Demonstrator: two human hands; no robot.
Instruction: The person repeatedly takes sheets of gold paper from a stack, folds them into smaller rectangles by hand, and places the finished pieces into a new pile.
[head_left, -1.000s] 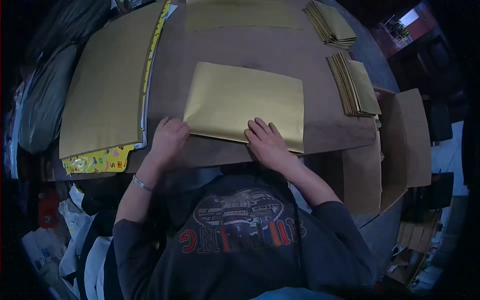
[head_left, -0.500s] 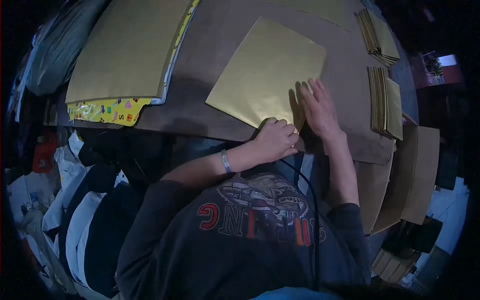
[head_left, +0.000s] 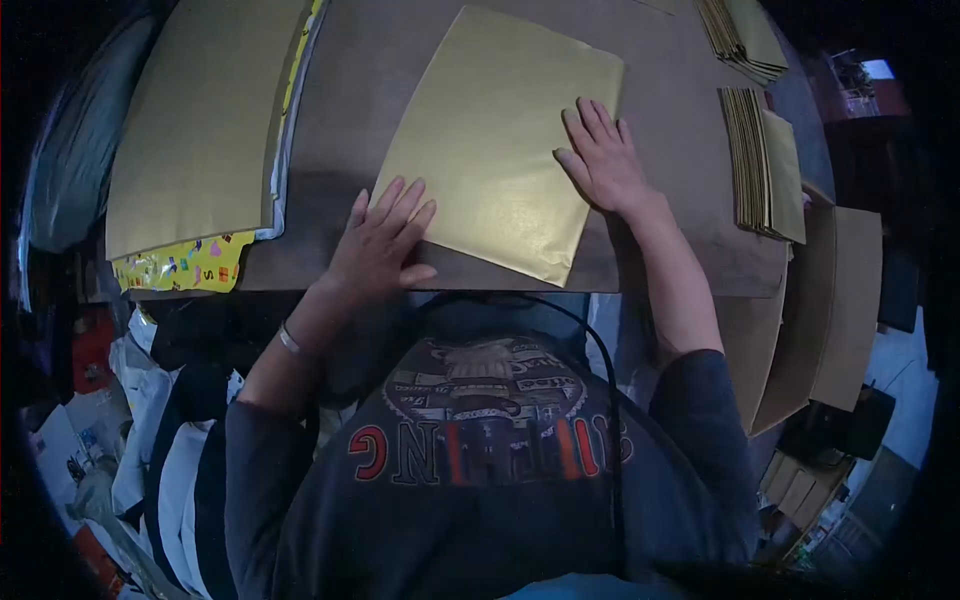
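Note:
A gold paper sheet or flat packet (head_left: 500, 130) lies slanted on the brown table (head_left: 340, 130), its lower corner near the front edge. At its lower left corner is my left hand (head_left: 385, 235), fingers spread, fingertips touching the paper. My right hand (head_left: 605, 165) rests with spread fingers on the paper's right edge. Neither hand grips anything.
A stack of large gold sheets (head_left: 200, 120) lies at the left over yellow patterned wrapping (head_left: 190, 265). Two bundles of folded gold paper (head_left: 760, 165) (head_left: 745, 40) stand at the right. An open cardboard box (head_left: 845, 300) is beside the table's right end.
My left hand has let go of the paper's bottom corner and moved left, opening. My right hand now lies flatter on the right edge. The paper has turned slightly, and the view has shifted.

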